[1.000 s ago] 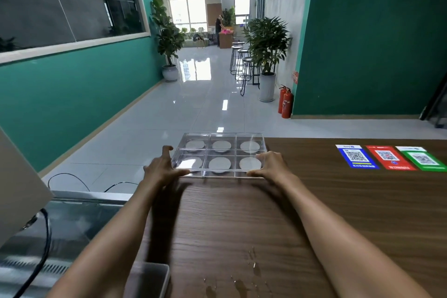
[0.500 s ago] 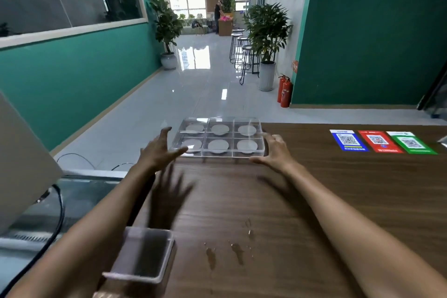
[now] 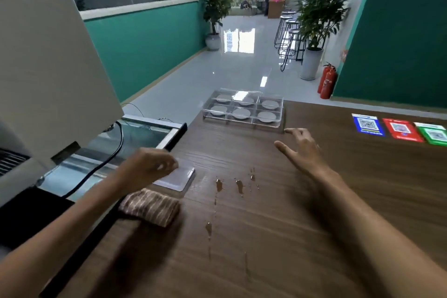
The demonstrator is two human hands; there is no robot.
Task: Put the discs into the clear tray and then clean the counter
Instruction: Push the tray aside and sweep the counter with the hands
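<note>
Wooden counter (image 3: 314,201) lies under both your hands: your right hand (image 3: 303,146) is spread open, empty; your left hand (image 3: 147,167) curls loosely over a small white tray (image 3: 179,178), hold unclear.

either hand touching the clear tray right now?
No: the left hand is over by the cloth, and the right hand hovers short of the clear tray.

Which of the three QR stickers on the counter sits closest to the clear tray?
The blue sticker. It is the leftmost of the three, on the side toward the tray; the red sticker is in the middle and the green sticker is farthest.
</note>
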